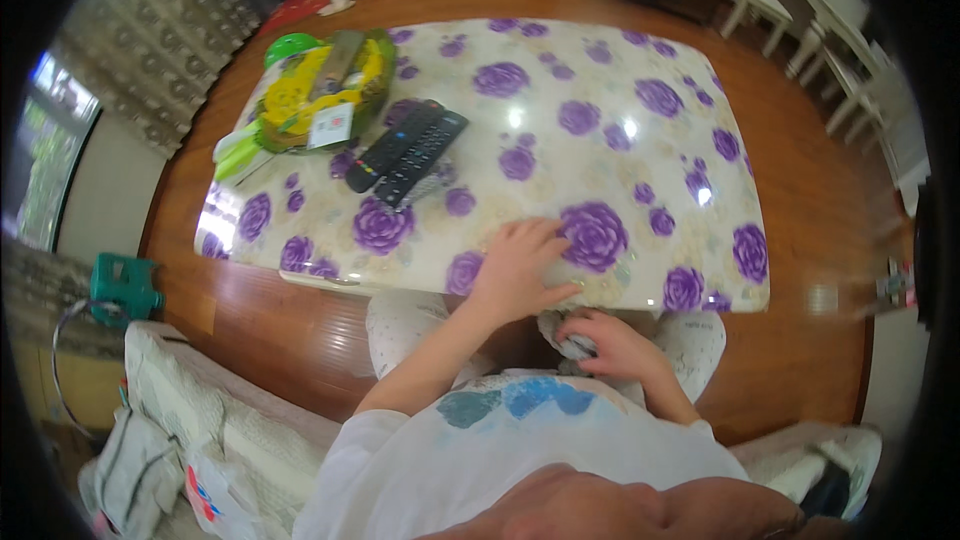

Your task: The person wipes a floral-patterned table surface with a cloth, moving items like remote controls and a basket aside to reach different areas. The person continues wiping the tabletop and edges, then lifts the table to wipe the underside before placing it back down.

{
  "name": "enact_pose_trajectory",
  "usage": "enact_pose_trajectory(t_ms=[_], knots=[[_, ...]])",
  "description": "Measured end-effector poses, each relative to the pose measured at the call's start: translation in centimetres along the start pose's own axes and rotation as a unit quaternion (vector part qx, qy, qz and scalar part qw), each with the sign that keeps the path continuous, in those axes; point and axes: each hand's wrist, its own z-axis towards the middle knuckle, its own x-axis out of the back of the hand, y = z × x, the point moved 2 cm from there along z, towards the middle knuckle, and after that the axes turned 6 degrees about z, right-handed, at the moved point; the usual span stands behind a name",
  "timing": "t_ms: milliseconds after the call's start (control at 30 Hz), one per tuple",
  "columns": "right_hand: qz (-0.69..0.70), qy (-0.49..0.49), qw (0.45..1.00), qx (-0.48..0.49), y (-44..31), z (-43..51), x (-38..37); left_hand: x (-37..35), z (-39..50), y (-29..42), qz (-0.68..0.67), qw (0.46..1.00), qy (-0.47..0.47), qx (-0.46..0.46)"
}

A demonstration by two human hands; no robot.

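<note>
My left hand (523,270) rests palm down on the flowered table cover (540,187), close to the table's near edge. Its thumb is spread toward the right and nothing is held in it. Just below that edge, over my lap, my right hand (611,349) has its fingers closed around a crumpled grey cloth (553,326). Part of the cloth is hidden by the fingers and the table edge. Two black remote controls (396,146) (424,157) lie side by side, farther off to the left of my left hand.
A yellow and green basket (289,101) stands at the table's far left, with a long brownish object (337,64) on it and a white printed card (331,126) at its front. A green jug (124,289) is left of the table. Sofa seats (217,405) flank me.
</note>
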Motion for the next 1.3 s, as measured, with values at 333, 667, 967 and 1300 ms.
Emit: enact_pose_trajectory(t_ms=[333,667,967,1300], knots=[[0.019,0.283,0.955,0.091,-5.1,-2.4,13.4,-0.4,1.2,-2.0,-0.089,0.989,-0.067,0.094],[-0.195,0.458,0.867,0.026,8.4,9.5,19.9,-4.6,11.0,-7.1,-0.158,0.96,-0.019,0.23],[-0.129,0.433,0.892,-0.003,8.2,8.9,20.3,-5.9,10.4,-6.7,-0.083,0.987,0.043,0.128],[-0.265,0.415,0.87,0.016,2.6,8.4,16.5,-5.5,11.1,-7.0,-0.067,0.985,0.063,0.149]])
